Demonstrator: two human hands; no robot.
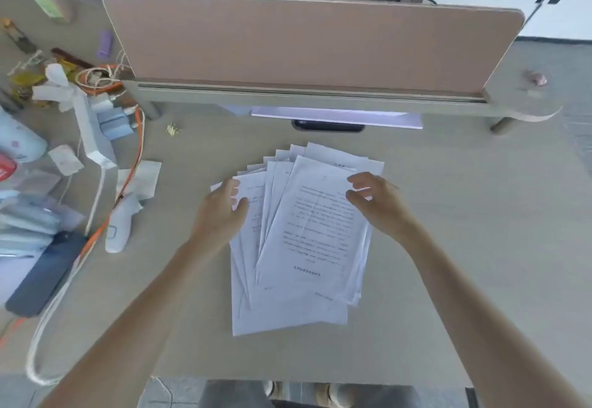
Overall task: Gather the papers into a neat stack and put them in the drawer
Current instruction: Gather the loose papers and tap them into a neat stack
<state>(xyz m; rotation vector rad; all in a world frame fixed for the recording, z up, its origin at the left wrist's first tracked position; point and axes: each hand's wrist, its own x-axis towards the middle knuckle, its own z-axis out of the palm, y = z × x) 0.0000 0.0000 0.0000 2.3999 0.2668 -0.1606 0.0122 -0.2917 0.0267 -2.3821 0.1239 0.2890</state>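
Observation:
Several white printed papers (307, 247) lie fanned out in a loose pile in the middle of the desk (448, 247). My left hand (221, 212) rests on the pile's left edge, thumb on the sheets and fingers curled. Against the upper right corner of the top sheet sits my right hand (374, 202), its fingers bent and slightly apart. Neither hand has lifted a sheet. No drawer is visible.
A brown divider panel (304, 42) stands on a raised shelf (320, 103) at the back, with a white sheet (336, 117) under it. Clutter fills the left: a power strip (93, 132), orange cable (128, 183), dark phone (45, 273), white thermometer (120, 225), white cord (41, 343).

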